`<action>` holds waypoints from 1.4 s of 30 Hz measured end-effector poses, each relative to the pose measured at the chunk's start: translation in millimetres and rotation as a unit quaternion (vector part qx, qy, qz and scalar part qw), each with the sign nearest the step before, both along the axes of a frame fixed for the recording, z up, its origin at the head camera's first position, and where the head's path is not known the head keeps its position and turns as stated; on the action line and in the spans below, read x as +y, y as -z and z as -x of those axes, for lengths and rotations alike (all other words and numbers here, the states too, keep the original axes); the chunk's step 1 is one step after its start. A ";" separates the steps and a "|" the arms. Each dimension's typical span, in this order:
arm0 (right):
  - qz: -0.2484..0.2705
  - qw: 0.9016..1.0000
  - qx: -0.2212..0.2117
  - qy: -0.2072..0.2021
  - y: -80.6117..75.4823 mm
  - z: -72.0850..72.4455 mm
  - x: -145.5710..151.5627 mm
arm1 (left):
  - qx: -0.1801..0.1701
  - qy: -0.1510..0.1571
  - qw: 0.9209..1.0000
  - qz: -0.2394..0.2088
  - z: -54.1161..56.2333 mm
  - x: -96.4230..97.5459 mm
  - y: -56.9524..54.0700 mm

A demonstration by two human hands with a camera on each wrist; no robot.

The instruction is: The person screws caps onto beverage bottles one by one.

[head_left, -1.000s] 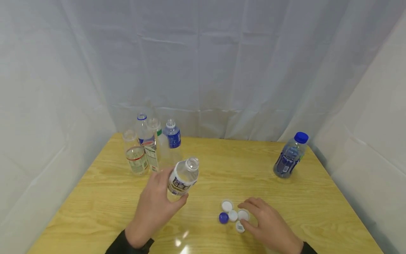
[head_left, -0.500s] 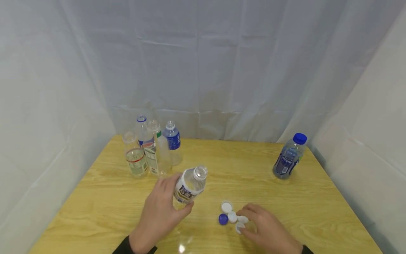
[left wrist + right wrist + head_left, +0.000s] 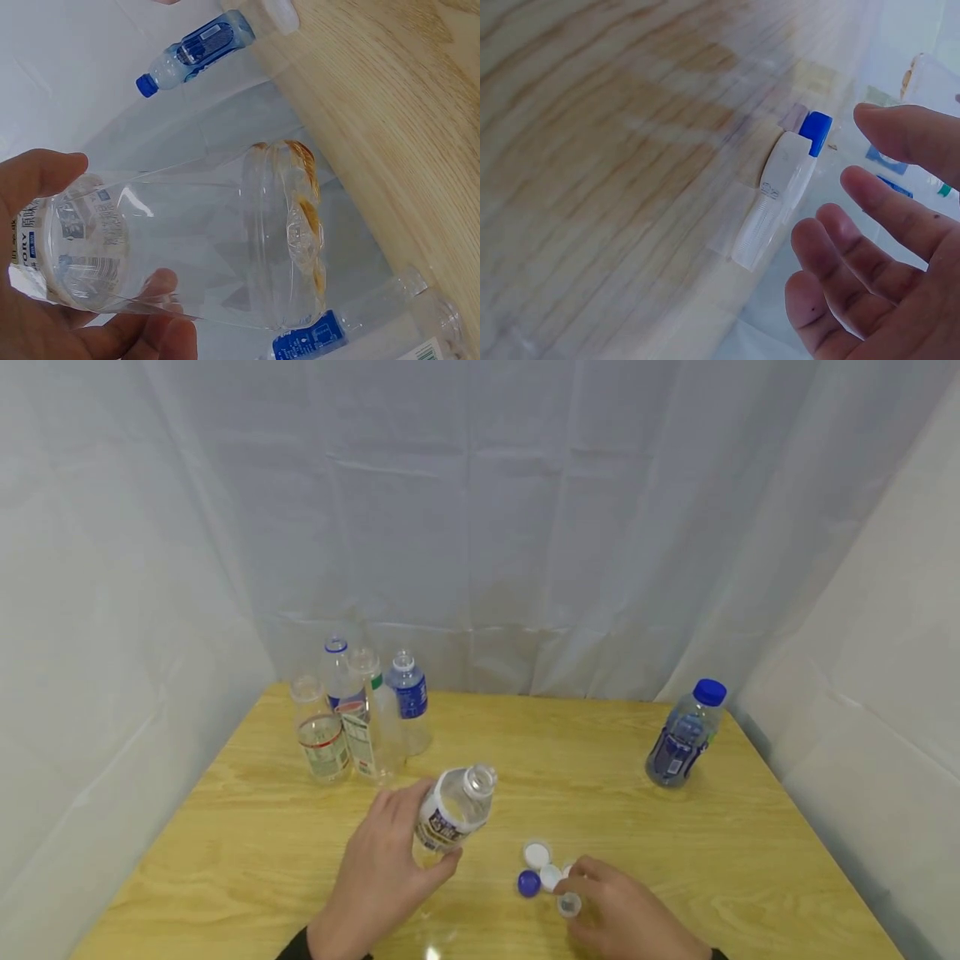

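Note:
My left hand (image 3: 382, 864) grips a clear plastic bottle (image 3: 459, 802) with a white label round its middle. The bottle has no cap and tilts, its mouth up and to the right. In the left wrist view, the bottle's base (image 3: 304, 232) faces away from the palm. Just above a cluster of bottle caps is my right hand (image 3: 626, 906), its fingers loosely bent and apart. These are white caps (image 3: 537, 855) and one blue cap (image 3: 528, 883). That hand partly hides one white cap. In the right wrist view, nothing lies between the thumb and fingers, and the white caps (image 3: 789, 169) are beyond them.
Several uncapped clear bottles (image 3: 326, 747) stand together at the back left of the wooden table (image 3: 225, 860). A bottle with a blue cap (image 3: 678, 743) stands at the back right. White sheeting (image 3: 465, 527) hangs behind and at both sides.
My left hand has moved right and nearer with the bottle. My right hand has shifted slightly nearer and covers more of one white cap.

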State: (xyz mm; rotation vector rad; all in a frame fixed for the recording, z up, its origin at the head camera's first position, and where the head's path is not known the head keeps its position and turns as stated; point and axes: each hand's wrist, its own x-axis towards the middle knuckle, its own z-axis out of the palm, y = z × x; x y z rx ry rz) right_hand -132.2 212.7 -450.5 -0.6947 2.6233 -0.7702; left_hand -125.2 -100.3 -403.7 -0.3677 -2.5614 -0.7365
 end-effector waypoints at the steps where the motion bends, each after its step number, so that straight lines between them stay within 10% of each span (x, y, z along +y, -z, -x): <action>1: -0.002 1.000 -0.010 0.002 0.6 0.0 -0.6 | -0.001 0.000 1.000 -0.001 -0.4 0.2 0.3; 22: -0.015 0.999 -0.002 -0.036 17.0 7.1 -2.1 | -0.031 0.013 0.999 0.010 -6.8 3.8 9.4; 33: -0.025 0.990 0.128 -0.061 21.9 5.1 -2.8 | -0.031 0.018 0.999 0.014 -6.3 3.9 11.6; 42: -0.032 0.992 0.112 -0.058 21.0 5.7 -5.0 | -0.020 0.019 0.999 0.017 -5.6 3.8 14.7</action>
